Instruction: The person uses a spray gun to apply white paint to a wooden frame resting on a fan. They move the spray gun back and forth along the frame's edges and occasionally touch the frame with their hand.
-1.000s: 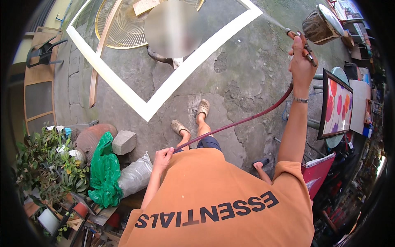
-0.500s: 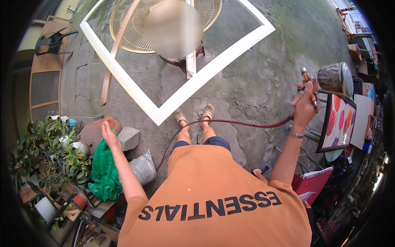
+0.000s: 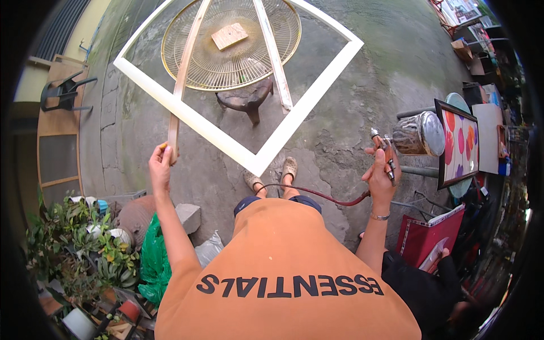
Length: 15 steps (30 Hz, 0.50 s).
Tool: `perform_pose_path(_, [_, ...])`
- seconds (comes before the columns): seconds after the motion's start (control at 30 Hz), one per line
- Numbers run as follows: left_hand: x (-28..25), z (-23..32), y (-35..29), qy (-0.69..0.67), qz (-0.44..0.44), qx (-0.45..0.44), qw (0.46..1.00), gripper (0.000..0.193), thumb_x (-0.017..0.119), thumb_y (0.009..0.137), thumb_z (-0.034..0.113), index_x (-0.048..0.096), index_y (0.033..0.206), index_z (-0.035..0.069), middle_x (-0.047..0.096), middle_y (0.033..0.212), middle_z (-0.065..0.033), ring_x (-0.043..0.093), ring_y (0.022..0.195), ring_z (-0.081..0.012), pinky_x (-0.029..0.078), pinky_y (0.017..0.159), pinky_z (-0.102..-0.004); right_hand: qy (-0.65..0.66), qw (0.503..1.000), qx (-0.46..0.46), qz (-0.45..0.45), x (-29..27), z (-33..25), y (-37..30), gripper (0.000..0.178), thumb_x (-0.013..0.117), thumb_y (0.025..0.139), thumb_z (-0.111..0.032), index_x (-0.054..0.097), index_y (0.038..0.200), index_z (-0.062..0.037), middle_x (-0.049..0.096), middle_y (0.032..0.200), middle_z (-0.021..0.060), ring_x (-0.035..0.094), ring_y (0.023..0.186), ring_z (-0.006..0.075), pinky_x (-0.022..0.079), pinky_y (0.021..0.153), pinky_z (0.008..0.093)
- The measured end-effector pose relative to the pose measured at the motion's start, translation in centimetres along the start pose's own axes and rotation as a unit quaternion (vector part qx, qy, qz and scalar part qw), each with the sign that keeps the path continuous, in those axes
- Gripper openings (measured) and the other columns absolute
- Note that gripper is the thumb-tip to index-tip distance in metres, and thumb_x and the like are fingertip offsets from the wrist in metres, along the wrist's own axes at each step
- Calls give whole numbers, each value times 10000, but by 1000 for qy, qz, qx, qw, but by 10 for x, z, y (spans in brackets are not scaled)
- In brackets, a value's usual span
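So: spray gun in right hand, white frame forward-left.

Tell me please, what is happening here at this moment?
The person's right grip holds a spray gun with a metal cup and red hose. The left grip holds the near end of a wooden strip. That strip runs beneath a white frame and over a round wire fan guard, which sits above a dark stand.

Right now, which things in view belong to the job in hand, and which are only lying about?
Likely in the job: spray gun and red hose (right hand), wooden strip (left hand), white frame, round wire grille.

Likely lying about: potted plants, green bag, grey block, dark chair, floral picture.
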<state>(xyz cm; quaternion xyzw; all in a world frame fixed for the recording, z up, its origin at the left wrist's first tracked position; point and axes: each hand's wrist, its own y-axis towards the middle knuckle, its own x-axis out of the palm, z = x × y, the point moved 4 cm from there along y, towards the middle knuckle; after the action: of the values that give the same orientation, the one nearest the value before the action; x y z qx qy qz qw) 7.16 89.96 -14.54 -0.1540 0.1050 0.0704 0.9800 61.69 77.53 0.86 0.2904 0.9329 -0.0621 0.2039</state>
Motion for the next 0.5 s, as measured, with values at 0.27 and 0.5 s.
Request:
perform_pose_path(0.27, [38,10,-28,-50,-52,-4,997,202,629,959,147,637,1120,26,639,910,14,567,784,-55,461,690,-210,64,998,2,-7,7,-1,-33,384,530,1017,-316,625,1205,5,665,854,62,429,396,37,342,369,192])
perform_pose_path(0.5, [101,23,-52,-75,-142,-32,987,141,659,934,136,607,1027,44,653,910,-9,604,796,-65,481,661,-220,68,997,9,34,1,-5,-40,436,533,1013,-384,643,1188,-1,665,829,61,415,399,28,312,364,187])
